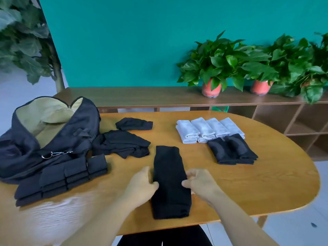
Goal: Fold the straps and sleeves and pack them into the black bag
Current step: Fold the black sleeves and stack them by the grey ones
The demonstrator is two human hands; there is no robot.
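A long black sleeve (169, 181) lies flat on the wooden table (248, 189), pointing away from me. My left hand (142, 185) pinches its left edge and my right hand (200, 182) pinches its right edge, both about halfway along. The black bag (53, 132) stands open at the left, showing a tan lining. Folded black pieces (62, 176) are stacked in front of it. A loose heap of black sleeves (122, 142) lies beside the bag. Folded white sleeves (207, 129) and two folded black ones (230, 149) sit at the right.
Another black piece (134, 123) lies at the back of the table. A metal clip (56, 153) hangs on the bag's strap. Behind the table runs a wooden shelf (142, 96) with potted plants (218, 64). A big plant stands at the far left.
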